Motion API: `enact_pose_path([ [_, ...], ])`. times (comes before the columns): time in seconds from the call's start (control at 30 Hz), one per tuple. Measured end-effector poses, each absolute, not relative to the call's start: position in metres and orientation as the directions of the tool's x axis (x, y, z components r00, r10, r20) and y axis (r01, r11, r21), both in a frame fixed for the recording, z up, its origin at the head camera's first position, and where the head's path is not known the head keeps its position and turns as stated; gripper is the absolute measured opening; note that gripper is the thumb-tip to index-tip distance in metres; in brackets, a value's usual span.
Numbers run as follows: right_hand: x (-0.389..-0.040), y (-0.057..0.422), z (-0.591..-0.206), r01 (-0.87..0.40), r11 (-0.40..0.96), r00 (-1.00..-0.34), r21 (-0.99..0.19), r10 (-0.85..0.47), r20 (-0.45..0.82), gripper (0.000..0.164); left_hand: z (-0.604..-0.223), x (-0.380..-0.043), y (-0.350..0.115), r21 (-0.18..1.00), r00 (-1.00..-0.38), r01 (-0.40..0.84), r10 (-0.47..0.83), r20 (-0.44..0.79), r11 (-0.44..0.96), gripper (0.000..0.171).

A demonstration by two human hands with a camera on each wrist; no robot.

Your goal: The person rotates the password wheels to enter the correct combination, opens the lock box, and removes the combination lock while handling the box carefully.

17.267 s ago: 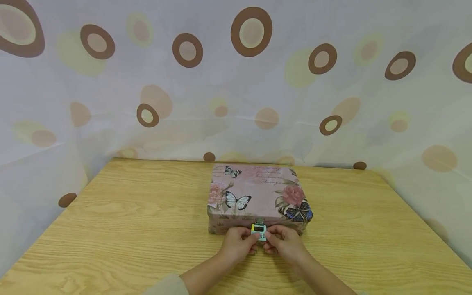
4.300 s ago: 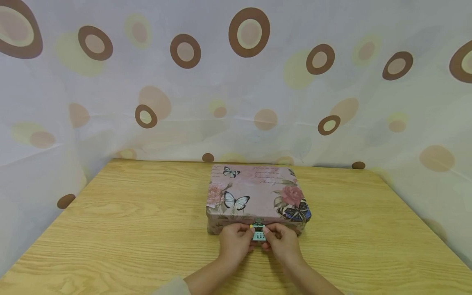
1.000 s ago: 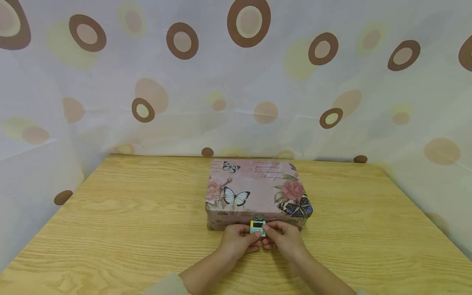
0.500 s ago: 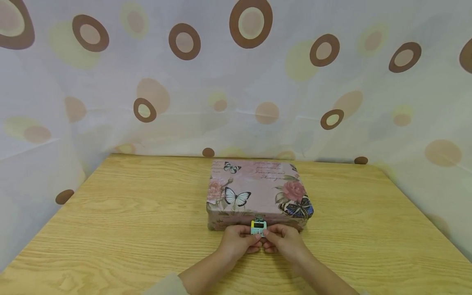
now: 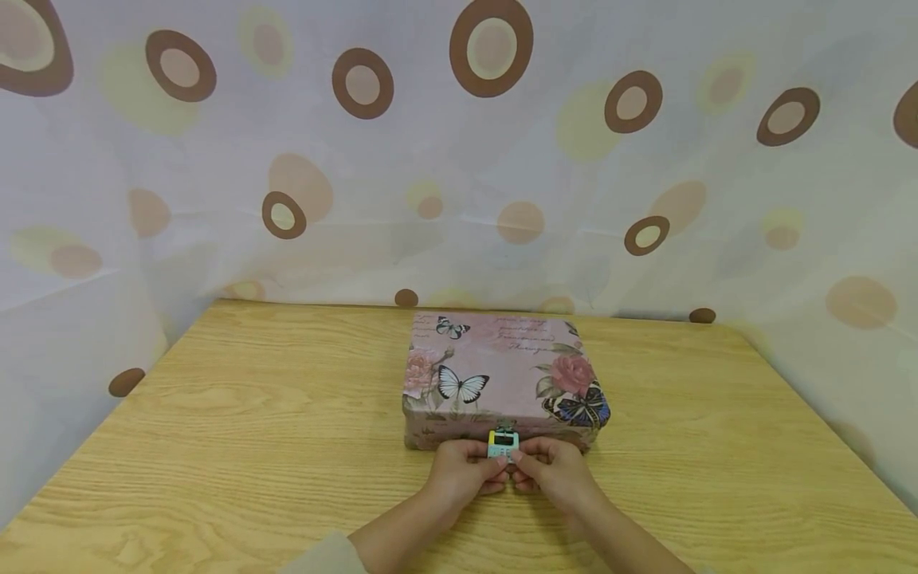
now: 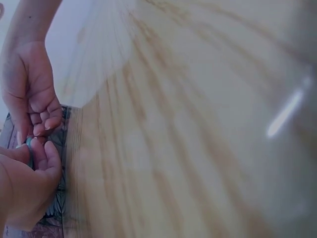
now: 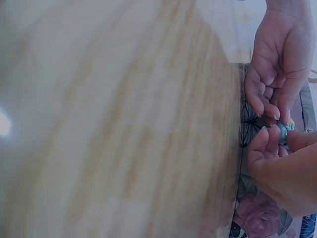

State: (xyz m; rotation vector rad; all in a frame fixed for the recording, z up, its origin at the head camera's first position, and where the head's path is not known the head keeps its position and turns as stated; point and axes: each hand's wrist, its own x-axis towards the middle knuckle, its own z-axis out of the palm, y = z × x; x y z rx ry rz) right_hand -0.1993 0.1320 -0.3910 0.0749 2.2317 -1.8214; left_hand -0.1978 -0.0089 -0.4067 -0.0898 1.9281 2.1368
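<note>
A small mint-green combination padlock (image 5: 504, 443) with a yellow left side hangs at the front clasp (image 5: 505, 426) of a pink box (image 5: 502, 359) printed with butterflies and roses. My left hand (image 5: 459, 472) pinches the padlock from the left, its thumb on the lower face by the number dials. From the right, my right hand (image 5: 561, 472) pinches it too, thumb beside the other. In both wrist views the curled fingers meet under the padlock (image 7: 284, 133) and hide most of it. The box's lid is down.
The box stands on a light wood-grain table (image 5: 287, 414), towards its back edge. Behind and on both sides hangs a pale curtain (image 5: 402, 175) with brown and yellow ovals. The table surface extends left and right of the box.
Both hands stay on the padlock throughout. The right thumb has slid from the padlock's upper right side down to the dials. The head view has shifted slightly.
</note>
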Motion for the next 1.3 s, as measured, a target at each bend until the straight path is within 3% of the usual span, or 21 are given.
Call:
enact_pose_path([
  [0.2, -0.199, 0.132, -0.391, 0.225, 0.19, -0.959, -0.955, -0.128, -0.252, 0.027, -0.407, -0.198, -0.01, 0.972, -0.965, -0.224, 0.156, -0.21, -0.075, 0.021],
  [0.43, -0.2, 0.126, -0.391, 0.228, 0.165, -0.97, -0.959, -0.045, -0.239, 0.025, -0.407, -0.199, -0.012, 0.981, -0.97, -0.194, 0.154, -0.189, -0.016, 0.02],
  [0.8, -0.201, 0.123, -0.393, 0.201, 0.173, -0.98, -0.964, 0.027, -0.199, 0.019, -0.402, -0.197, -0.011, 0.997, -0.997, -0.069, -0.045, -0.067, 0.044, 0.024],
  [1.3, -0.201, 0.121, -0.393, 0.169, 0.193, -0.985, -0.967, 0.057, -0.161, 0.016, -0.397, -0.198, -0.006, 0.998, -0.992, -0.062, -0.114, -0.059, 0.028, 0.017],
])
